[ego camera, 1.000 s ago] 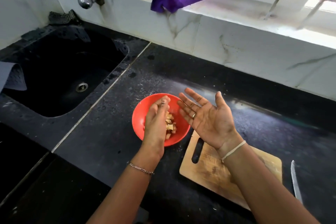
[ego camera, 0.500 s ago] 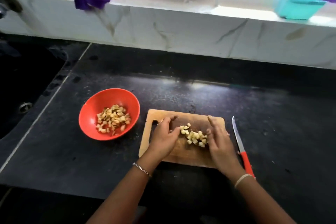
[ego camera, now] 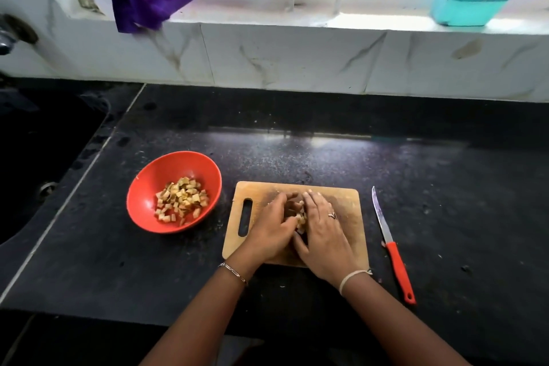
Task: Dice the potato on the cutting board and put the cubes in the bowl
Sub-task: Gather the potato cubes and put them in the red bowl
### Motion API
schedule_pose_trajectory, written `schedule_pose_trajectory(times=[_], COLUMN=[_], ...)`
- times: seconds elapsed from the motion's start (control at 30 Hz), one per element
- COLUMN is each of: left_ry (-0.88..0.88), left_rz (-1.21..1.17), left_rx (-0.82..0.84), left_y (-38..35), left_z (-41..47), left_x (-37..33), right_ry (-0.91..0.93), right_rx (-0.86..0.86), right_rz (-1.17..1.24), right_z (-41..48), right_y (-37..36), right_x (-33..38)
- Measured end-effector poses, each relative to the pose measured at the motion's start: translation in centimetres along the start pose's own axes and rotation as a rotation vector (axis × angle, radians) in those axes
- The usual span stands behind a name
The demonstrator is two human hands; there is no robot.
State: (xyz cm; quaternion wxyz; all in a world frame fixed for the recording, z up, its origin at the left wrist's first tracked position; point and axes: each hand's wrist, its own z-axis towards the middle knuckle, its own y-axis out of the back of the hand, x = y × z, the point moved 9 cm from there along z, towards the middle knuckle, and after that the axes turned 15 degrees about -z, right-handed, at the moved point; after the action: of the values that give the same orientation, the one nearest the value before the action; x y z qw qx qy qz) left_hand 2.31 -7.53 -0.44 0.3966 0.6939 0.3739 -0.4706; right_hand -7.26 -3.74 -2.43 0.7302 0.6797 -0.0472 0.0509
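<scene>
Two bare hands, the left hand (ego camera: 274,227) and the right hand (ego camera: 322,230), cup together palm-down around a small heap of pale potato cubes (ego camera: 300,217), fingers curled in around them, on a rectangular wooden cutting board (ego camera: 346,202) with a slotted handle. The board lies on a speckled black stone counter (ego camera: 297,154). Left of it sits a round, glossy red bowl (ego camera: 154,178) holding more cubes (ego camera: 181,200). A slim knife (ego camera: 392,246) with a red handle lies just right of the board.

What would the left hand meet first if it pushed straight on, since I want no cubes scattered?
The left hand would likely meet the potato cubes heaped before its fingers, then the right hand.
</scene>
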Motion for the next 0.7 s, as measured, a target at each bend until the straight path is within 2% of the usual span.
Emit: schedule_pose_trajectory(times=[0.2, 0.43, 0.5, 0.6, 0.7], left_ry=[-0.036, -0.091, -0.200, -0.428, -0.478], left_rz=[-0.145, -0.203, -0.099, 0.245, 0.461], left_rx=[-0.189, -0.271, -0.295, -0.308, -0.228], left_y=[2.4, 3.7, 4.3, 4.7, 4.1], left_z=[0.3, 0.7, 0.3, -0.7, -0.5], left_x=[1.1, 1.7, 1.1, -0.2, 0.5], right_ry=[0.030, 0.040, 0.038, 0.010, -0.020], right_rx=[-0.109, -0.152, -0.148, -0.201, -0.255], right_rz=[0.105, 0.213, 0.277, 0.360, 0.432], right_z=[2.1, 2.8, 2.6, 2.0, 1.2], right_y=[1.0, 1.5, 1.7, 2.8, 3.5], right_x=[0.6, 0.7, 0.1, -1.5, -3.7])
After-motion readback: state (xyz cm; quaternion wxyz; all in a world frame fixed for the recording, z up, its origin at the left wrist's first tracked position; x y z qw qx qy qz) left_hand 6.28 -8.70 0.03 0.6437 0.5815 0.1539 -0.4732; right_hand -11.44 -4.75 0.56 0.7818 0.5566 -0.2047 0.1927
